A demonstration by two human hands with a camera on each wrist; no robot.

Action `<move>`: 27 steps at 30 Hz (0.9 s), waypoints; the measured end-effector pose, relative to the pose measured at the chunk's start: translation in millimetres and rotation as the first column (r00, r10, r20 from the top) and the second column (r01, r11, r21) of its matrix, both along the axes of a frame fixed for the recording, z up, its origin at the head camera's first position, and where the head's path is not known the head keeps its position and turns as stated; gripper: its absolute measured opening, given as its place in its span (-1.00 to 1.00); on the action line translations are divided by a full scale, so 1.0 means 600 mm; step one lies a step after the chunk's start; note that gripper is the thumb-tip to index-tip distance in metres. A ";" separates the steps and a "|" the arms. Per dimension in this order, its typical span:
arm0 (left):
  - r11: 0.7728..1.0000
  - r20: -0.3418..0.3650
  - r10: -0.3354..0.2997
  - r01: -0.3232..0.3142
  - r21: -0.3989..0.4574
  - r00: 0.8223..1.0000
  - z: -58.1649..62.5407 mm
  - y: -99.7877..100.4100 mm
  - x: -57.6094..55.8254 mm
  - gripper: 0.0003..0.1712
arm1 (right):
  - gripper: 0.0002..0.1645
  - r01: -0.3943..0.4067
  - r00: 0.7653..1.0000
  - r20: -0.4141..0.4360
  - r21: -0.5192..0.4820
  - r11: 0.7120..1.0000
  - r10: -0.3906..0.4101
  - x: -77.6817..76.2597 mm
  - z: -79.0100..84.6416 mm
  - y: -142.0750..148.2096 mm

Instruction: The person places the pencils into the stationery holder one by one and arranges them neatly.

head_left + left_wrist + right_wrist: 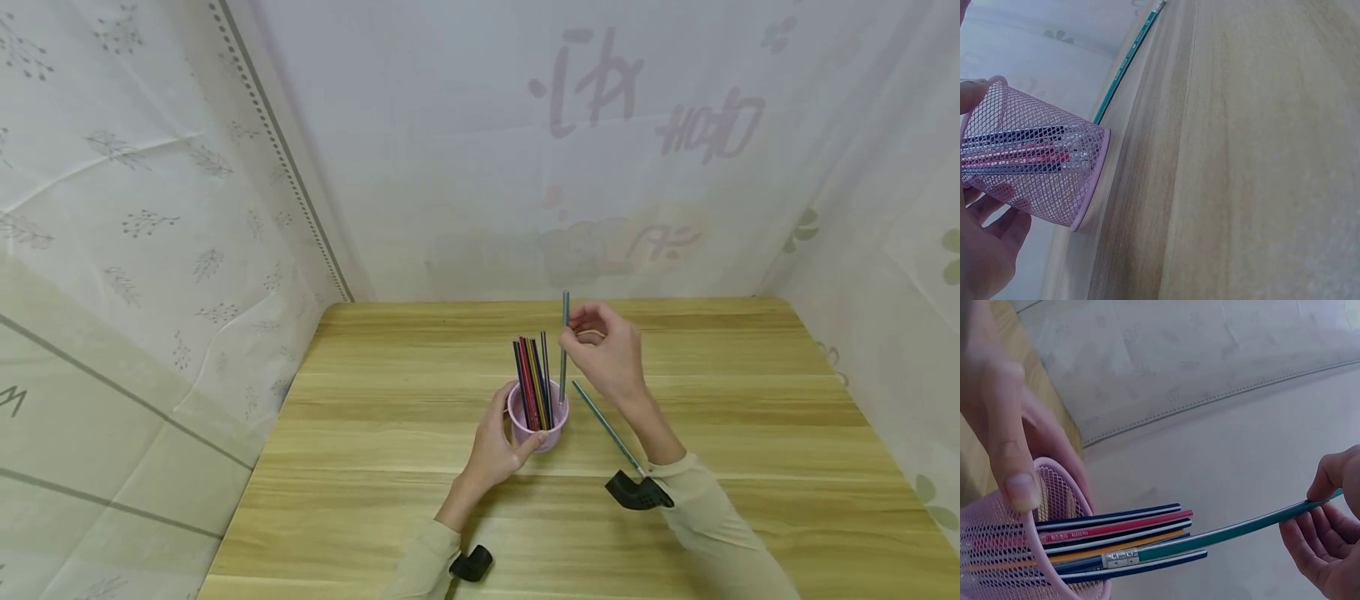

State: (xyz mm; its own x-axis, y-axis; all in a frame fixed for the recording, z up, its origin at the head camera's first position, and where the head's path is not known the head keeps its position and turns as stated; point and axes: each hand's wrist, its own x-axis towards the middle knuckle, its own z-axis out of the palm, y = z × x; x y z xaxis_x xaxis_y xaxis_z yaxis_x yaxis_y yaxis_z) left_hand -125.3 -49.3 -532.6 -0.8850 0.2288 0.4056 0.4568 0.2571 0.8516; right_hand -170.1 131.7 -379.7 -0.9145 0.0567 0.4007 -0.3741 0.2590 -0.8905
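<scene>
A pink mesh pencil cup (536, 440) stands on the wooden table, my left hand (491, 446) gripping its rim and side. Several pencils (531, 379), dark striped, red and yellow, lean inside the cup. My right hand (609, 350) pinches a green pencil (565, 342) between thumb and fingers, holding it nearly upright. The eraser end (1121, 557) of that pencil points down, at the cup's mouth beside the other pencils. A second green pencil (609, 429) lies on the table right of the cup, under the right wrist; the left wrist view shows this pencil (1127, 62) behind the cup.
The wooden table (375, 467) meets a pale printed curtain (450, 208) at its back edge. More patterned sheeting (150, 250) hangs along the left side. Black wrist mounts (637, 490) sit on both sleeves, the right one by the lying pencil's end.
</scene>
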 end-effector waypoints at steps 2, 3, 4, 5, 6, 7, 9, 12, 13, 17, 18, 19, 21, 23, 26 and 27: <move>1.000 0.000 0.002 -0.002 -0.011 1.000 -0.006 -0.002 -0.002 0.02 | -0.79 -0.005 1.000 -0.022 -0.028 1.000 0.005 0.000 -0.002 -0.006; 1.000 0.000 0.001 -0.001 -0.013 1.000 -0.007 -0.003 -0.002 0.01 | -0.79 -0.009 0.999 -0.033 -0.042 0.999 0.008 0.001 -0.005 -0.010; 1.000 0.002 0.001 -0.001 -0.013 1.000 -0.008 -0.003 -0.002 0.01 | -0.79 -0.015 0.999 -0.043 -0.054 0.998 0.013 0.000 -0.009 -0.013; 1.000 0.002 0.001 -0.001 -0.014 1.000 -0.008 -0.004 -0.003 0.00 | -0.79 -0.023 0.999 -0.051 -0.061 0.998 0.020 0.000 -0.014 -0.017; 1.000 0.003 0.001 -0.001 -0.013 1.000 -0.009 -0.004 -0.003 0.00 | -0.79 -0.030 0.998 -0.058 -0.064 0.997 0.026 0.000 -0.018 -0.020; 1.000 0.009 0.000 0.000 -0.010 1.000 -0.008 -0.004 -0.002 0.00 | -0.79 -0.036 0.997 -0.063 -0.066 0.997 0.032 0.001 -0.023 -0.023; 1.000 0.017 -0.003 0.003 -0.006 1.000 -0.006 -0.005 -0.002 0.00 | -0.78 -0.050 0.997 -0.069 -0.069 0.996 0.045 0.002 -0.032 -0.029; 1.000 0.029 -0.009 0.009 -0.004 1.000 -0.005 -0.004 -0.001 0.00 | -0.77 -0.074 0.996 -0.046 -0.066 0.995 0.071 0.005 -0.042 -0.037; 1.000 0.033 -0.011 0.011 -0.003 0.999 -0.004 -0.004 -0.001 0.00 | -0.77 -0.081 0.996 -0.032 -0.064 0.995 0.079 0.005 -0.045 -0.040; 1.000 0.043 -0.015 0.016 -0.010 0.999 -0.005 -0.003 -0.001 0.00 | -0.78 -0.102 0.994 0.018 -0.038 0.994 0.103 0.006 -0.061 -0.049; 1.000 0.046 -0.014 0.015 -0.015 0.999 -0.005 -0.003 -0.001 0.00 | -0.79 -0.106 0.994 0.027 -0.032 0.994 0.107 0.007 -0.065 -0.051; 1.000 0.047 -0.014 0.015 -0.018 0.999 -0.005 -0.003 -0.001 0.00 | -0.79 -0.109 0.993 0.032 -0.026 0.994 0.110 0.008 -0.069 -0.052; 1.000 0.048 -0.014 0.015 -0.022 0.999 -0.005 -0.003 -0.002 0.01 | -0.80 -0.116 0.992 0.043 -0.023 0.993 0.117 0.010 -0.077 -0.057; 1.000 0.041 -0.012 0.013 -0.026 0.999 -0.005 -0.003 -0.002 0.00 | -0.81 -0.123 0.991 0.056 -0.023 0.992 0.124 0.011 -0.085 -0.061; 0.999 0.027 -0.004 0.005 -0.039 1.000 -0.002 -0.003 -0.001 0.00 | -0.81 -0.126 0.989 0.079 -0.009 0.992 0.126 0.011 -0.099 -0.066; 0.999 0.023 -0.003 0.004 -0.041 1.000 -0.002 -0.003 -0.001 0.00 | -0.81 -0.126 0.988 0.086 -0.001 0.992 0.126 0.011 -0.104 -0.067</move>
State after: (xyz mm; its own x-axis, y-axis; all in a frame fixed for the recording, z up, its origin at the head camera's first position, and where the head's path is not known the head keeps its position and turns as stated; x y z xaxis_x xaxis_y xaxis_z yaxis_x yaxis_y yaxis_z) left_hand -125.9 -51.3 -533.8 -0.8931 0.2481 0.3753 0.4382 0.2905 0.8507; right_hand -163.8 91.7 -442.0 -0.9451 -0.0625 0.3207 -0.3265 0.2183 -0.9196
